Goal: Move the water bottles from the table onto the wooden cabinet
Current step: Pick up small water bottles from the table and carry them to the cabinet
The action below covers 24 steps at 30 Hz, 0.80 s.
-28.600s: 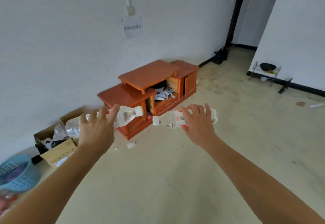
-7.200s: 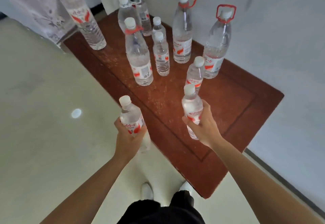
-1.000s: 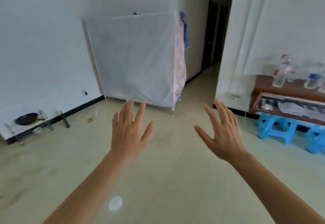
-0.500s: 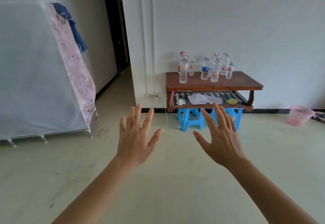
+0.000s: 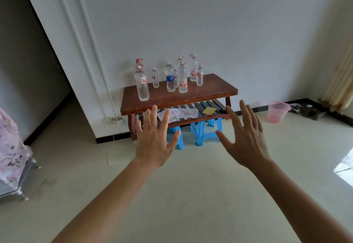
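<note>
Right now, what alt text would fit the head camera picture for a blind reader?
A person's left hand and right hand, both empty and spread open, reach toward a low wooden table by a white wall where several clear water bottles stand upright. Blue stools sit beneath it; a pink basket stands on the floor nearby.

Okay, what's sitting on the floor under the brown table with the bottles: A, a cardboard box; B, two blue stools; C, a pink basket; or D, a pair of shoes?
B: two blue stools stand under the table, while the pink basket sits off to the side by the wall.
</note>
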Tool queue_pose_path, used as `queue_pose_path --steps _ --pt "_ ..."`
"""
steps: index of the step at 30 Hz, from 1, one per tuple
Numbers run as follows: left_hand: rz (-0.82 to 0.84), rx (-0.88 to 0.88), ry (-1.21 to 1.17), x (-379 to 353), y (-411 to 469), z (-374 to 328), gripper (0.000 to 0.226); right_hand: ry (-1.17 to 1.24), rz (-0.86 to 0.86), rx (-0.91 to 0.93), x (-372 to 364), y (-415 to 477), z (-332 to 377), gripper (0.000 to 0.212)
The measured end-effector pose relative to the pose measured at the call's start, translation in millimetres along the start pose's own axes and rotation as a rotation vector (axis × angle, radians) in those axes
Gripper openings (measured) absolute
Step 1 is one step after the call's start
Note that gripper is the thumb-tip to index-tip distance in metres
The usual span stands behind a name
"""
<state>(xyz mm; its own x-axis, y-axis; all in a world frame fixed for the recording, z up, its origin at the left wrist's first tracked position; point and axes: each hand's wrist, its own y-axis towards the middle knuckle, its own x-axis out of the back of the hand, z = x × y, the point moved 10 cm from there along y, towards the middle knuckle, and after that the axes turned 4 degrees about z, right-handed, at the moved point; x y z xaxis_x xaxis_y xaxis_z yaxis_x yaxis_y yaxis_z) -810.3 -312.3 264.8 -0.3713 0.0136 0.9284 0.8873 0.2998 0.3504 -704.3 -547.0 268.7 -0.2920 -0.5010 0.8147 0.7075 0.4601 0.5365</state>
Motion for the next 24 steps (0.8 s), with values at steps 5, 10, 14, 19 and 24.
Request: queue_pose_path --steps 5,10,14,19,24 --pt "0.037 0.060 0.026 -34 102 -13 0.080 0.027 0.058 0.032 -37 108 -48 0.081" --pt "-0.026 0.071 0.039 -59 189 1 0.079 0.049 0.123 0.052 -92 191 -80 0.084" --pt "-0.022 0.071 0.029 -112 261 14 0.079 0.059 0.145 0.030 -157 248 -121 0.089" --pt "0.005 0.033 0.002 -172 380 34 0.080 0.039 0.212 -0.010 -241 343 -157 0.098" --pt "0.015 0.022 -0.091 -210 505 41 0.084 0.032 0.205 -0.006 -278 442 -196 0.099"
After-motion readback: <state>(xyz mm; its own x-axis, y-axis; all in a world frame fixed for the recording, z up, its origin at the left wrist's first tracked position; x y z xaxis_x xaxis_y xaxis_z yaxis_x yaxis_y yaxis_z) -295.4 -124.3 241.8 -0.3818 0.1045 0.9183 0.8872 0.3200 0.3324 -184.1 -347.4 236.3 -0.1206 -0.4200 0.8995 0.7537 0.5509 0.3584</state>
